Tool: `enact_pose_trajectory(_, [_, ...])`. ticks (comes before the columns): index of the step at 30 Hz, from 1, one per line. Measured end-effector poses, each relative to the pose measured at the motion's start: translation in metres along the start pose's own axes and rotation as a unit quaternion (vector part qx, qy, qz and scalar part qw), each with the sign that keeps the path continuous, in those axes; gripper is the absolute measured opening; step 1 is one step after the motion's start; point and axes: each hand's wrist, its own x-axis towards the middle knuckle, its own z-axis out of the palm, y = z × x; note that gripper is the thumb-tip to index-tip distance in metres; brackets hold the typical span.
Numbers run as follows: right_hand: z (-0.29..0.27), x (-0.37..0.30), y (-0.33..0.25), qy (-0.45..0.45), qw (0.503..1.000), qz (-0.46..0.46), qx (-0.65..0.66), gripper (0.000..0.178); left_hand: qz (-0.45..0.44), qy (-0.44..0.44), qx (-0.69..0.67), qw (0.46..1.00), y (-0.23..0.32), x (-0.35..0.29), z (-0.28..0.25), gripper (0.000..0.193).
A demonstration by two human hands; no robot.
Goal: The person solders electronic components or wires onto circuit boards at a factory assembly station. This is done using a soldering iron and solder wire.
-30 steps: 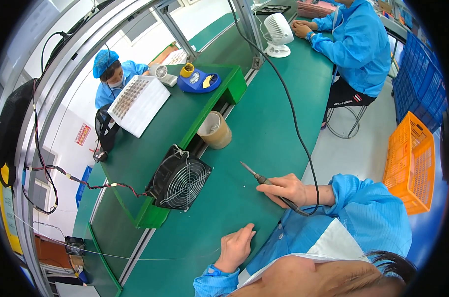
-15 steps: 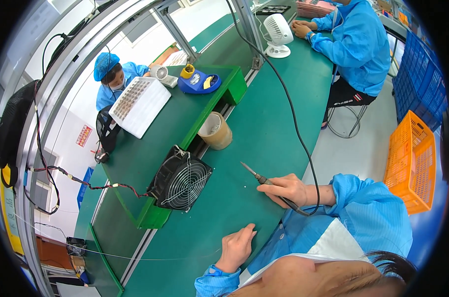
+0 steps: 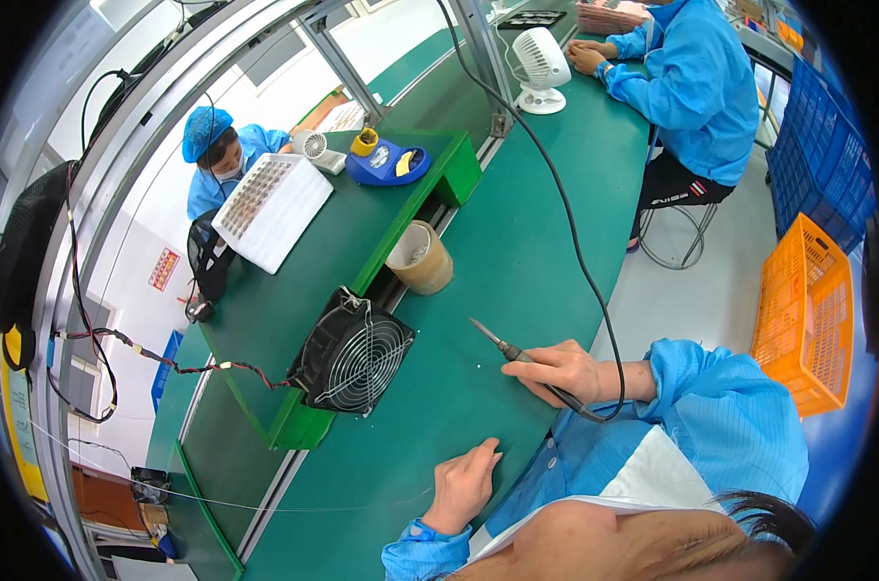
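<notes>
My right hand (image 3: 563, 373) is closed round the handle of a soldering iron (image 3: 513, 351), its bare metal tip pointing up and left above the green bench. A black cable runs from the handle's rear end, loops beside my wrist and climbs to the top of the view. Lower down, my left hand (image 3: 463, 486) rests by the bench edge with its fingers curled together. Thin solder wire (image 3: 304, 507) stretches from the left side up to this hand; the grip on it is hidden by the fingers. Tiny white specks lie on the bench near the iron.
A black fan (image 3: 357, 360) stands against the raised green shelf (image 3: 284, 339). Behind it are a cardboard-coloured tub (image 3: 422, 259), a blue iron stand (image 3: 389, 163) and a white foam tray (image 3: 275, 213). Two co-workers sit nearby; an orange crate (image 3: 805, 320) stands at right.
My hands and the soldering iron hold their places. The background has shifted very slightly in the view, and the co-worker at upper right leans a little to the left.
</notes>
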Motion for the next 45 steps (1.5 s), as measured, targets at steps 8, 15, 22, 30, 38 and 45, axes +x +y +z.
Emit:
enact_pose_trajectory(8, [0.001, 0.000, 0.001, 0.009, 1.000, 0.002, 0.004, 0.036, 0.000, -0.001, 0.002, 1.000, 0.000, 0.001, 0.000, 0.016])
enact_pose_trajectory(15, [-0.002, -0.001, 0.000, -0.011, 1.000, 0.003, 0.005, 0.041, -0.009, 0.032, 0.012, 0.999, -0.004, -0.006, 0.003, 0.021])
enact_pose_trajectory(22, [-0.002, 0.000, -0.001, -0.004, 1.000, 0.004, -0.001, 0.039, -0.004, 0.048, 0.004, 0.999, -0.004, -0.008, 0.002, 0.021])
enact_pose_trajectory(30, [-0.003, 0.001, -0.001, -0.004, 1.000, -0.003, -0.002, 0.039, -0.007, 0.062, -0.004, 0.998, -0.001, -0.006, 0.001, 0.017])
enact_pose_trajectory(38, [-0.003, -0.002, 0.000, -0.020, 1.000, 0.002, 0.003, 0.045, 0.001, 0.028, -0.008, 1.000, -0.002, -0.007, -0.003, 0.011])
enact_pose_trajectory(45, [-0.002, 0.004, -0.002, 0.000, 1.000, 0.005, 0.020, 0.035, -0.004, 0.030, -0.004, 1.000, 0.001, -0.005, -0.006, 0.010])
